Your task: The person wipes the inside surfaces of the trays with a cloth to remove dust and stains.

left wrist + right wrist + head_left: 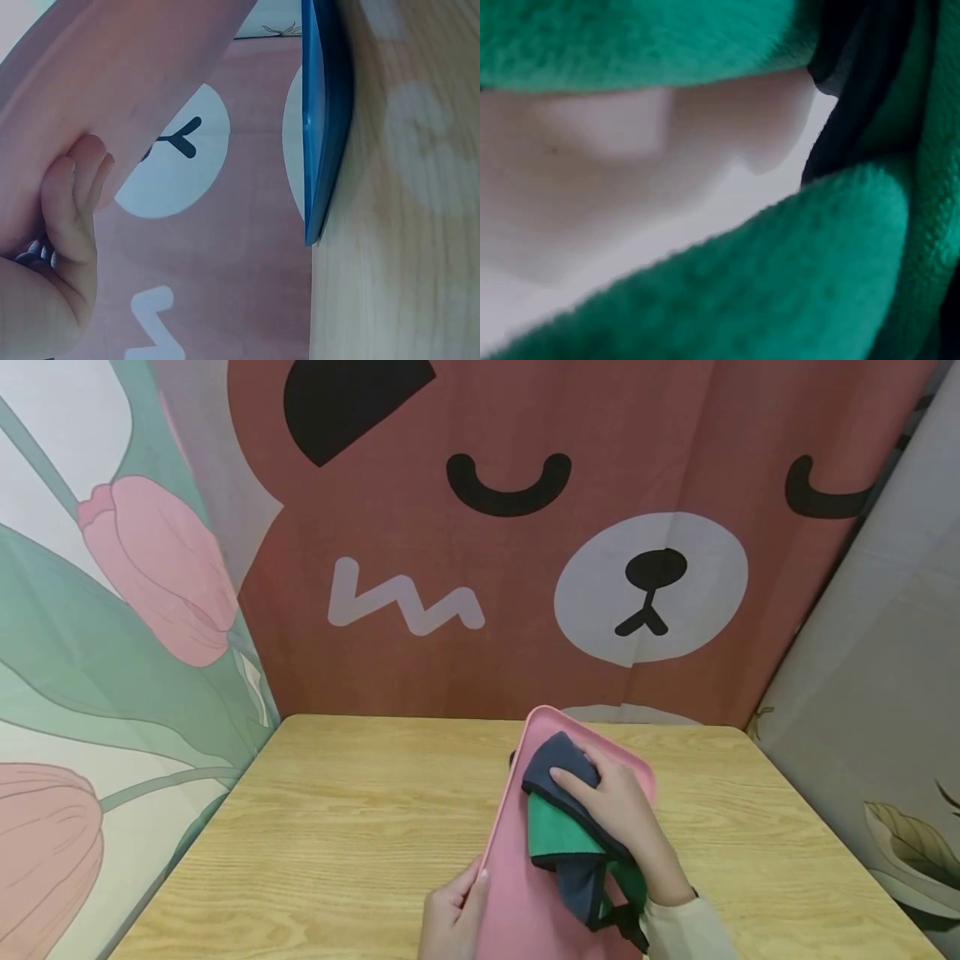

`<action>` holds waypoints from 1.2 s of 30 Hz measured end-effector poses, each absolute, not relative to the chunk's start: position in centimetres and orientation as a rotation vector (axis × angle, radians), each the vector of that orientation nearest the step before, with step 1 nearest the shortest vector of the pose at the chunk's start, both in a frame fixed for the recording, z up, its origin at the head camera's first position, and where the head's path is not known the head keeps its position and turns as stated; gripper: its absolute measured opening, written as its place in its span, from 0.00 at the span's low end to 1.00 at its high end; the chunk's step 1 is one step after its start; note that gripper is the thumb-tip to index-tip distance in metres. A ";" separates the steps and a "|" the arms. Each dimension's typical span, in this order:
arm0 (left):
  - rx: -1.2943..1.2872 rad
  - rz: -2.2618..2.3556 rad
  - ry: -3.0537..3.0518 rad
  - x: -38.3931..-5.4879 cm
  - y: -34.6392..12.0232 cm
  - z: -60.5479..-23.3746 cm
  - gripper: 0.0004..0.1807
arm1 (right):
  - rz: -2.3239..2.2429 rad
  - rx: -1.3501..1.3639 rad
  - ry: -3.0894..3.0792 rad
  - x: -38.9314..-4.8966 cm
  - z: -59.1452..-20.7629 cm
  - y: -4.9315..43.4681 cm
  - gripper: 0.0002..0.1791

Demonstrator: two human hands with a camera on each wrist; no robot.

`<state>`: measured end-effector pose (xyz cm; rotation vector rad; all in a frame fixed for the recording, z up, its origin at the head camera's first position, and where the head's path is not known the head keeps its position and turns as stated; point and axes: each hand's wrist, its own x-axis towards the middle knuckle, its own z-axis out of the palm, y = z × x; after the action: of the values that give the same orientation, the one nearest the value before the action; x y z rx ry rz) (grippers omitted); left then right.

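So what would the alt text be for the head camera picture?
A right hand presses a blue and green cloth onto a tilted pink tray, while the left hand grips the tray's edge, above a wooden table with a cartoon bear backdrop behind.

The table (337, 827) is light wood-look with a clear grain and a smooth, low-sheen top. The pink tray (517, 877) looks like matt plastic, smooth, no shine to speak of. The cloth (570, 827) on it is soft and fuzzy, microfibre-ish, green and dark grey-blue with a dark stitched edge. The bear backdrop (525, 568) is thin printed fabric, matt and slightly creased.
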<state>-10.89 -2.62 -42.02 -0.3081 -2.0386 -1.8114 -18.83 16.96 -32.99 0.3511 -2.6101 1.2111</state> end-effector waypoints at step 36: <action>-0.663 -1.687 -2.033 -10.9 -2.4 -41.8 0.12 | 1.105 0.338 -2.639 -19.3 -31.7 18.7 0.32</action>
<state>-10.88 -2.43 -41.84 -0.6629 -2.0333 -1.6868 -19.28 18.68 -31.69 0.3378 -2.6389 1.1051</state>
